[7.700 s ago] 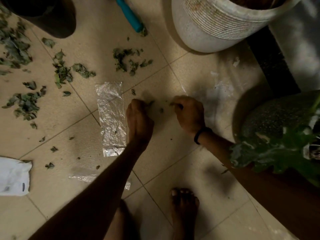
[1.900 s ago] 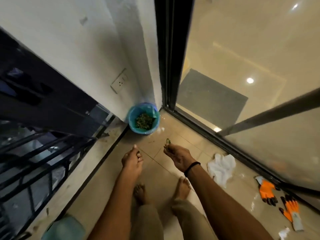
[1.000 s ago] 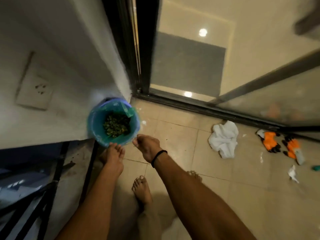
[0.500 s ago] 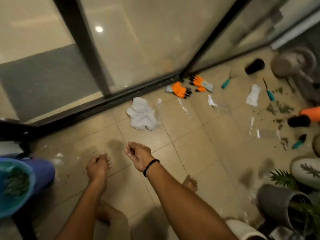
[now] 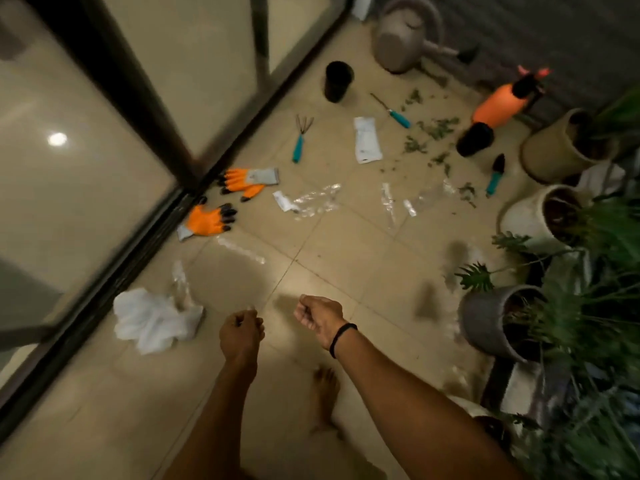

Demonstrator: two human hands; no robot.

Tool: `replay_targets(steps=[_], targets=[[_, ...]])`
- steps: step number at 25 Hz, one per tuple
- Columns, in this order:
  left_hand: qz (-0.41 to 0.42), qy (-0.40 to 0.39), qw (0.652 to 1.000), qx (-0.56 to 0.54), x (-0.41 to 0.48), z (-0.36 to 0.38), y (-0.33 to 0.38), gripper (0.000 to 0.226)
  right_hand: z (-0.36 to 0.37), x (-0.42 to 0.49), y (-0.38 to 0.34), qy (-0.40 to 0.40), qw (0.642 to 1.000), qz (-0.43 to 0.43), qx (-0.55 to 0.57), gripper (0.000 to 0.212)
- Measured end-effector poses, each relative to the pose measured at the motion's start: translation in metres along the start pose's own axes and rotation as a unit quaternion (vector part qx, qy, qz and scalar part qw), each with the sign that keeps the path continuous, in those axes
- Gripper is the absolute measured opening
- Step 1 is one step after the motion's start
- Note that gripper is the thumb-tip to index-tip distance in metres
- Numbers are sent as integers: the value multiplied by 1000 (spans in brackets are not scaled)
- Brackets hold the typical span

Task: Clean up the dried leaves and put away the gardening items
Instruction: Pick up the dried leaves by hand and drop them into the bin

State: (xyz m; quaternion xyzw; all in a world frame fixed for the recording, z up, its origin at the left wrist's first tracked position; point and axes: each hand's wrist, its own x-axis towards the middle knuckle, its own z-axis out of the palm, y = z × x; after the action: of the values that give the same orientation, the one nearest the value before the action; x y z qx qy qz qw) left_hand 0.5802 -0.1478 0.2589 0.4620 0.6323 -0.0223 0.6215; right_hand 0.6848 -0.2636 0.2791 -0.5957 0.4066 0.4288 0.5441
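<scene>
While the person stands barefoot, the left hand (image 5: 241, 332) and right hand (image 5: 318, 318) hang low in front of the body, fingers loosely curled, nothing visible in either. They look idle, probably between pickups. The dried leaves (image 5: 434, 128) lie scattered far ahead, well apart from both hands, just beside the orange sprayer (image 5: 500, 103), so the leaf cleanup looks unfinished. The gardening items are loose on the floor and none is put away yet: two orange gloves (image 5: 247, 180) by the door track, a teal hand rake (image 5: 298, 143), a teal-handled tool (image 5: 398, 116), a small trowel (image 5: 495, 176), a black pot (image 5: 337, 81) and a watering can (image 5: 403, 32) at the far end. A white packet (image 5: 367, 140) and crumpled clear plastic (image 5: 315, 202) lie between the tools. A white cloth (image 5: 156, 318) lies near the left hand. The surface is a beige tiled floor (image 5: 346, 265) in dim light, the picture slightly blurred. A glass sliding door (image 5: 86, 168) runs along the left and potted plants (image 5: 491, 320) crowd the right edge.
</scene>
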Motion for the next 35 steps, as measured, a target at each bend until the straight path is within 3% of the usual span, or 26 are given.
replay_targets(steps=[7, 12, 19, 25, 30, 34, 35], targets=[[60, -62, 989, 123, 0, 177, 71, 22, -103, 53, -126, 84, 993, -8, 77, 13], [110, -124, 958, 236, 16, 291, 120, 23, -146, 97, -210, 132, 978, 0, 161, 8], [144, -159, 912, 348, 14, 447, 160, 29, -226, 162, -306, 127, 953, 22, 274, 9], [168, -160, 868, 439, 19, 570, 167, 22, -312, 213, -371, 128, 948, 30, 290, 23], [170, -189, 828, 500, 31, 666, 171, 29, -384, 266, -427, 185, 944, 25, 273, 6], [185, -246, 784, 539, 59, 745, 169, 27, -434, 346, -460, 240, 946, 15, 217, 30], [204, -244, 775, 546, 72, 768, 163, 26, -446, 373, -463, 260, 950, 0, 175, 27]])
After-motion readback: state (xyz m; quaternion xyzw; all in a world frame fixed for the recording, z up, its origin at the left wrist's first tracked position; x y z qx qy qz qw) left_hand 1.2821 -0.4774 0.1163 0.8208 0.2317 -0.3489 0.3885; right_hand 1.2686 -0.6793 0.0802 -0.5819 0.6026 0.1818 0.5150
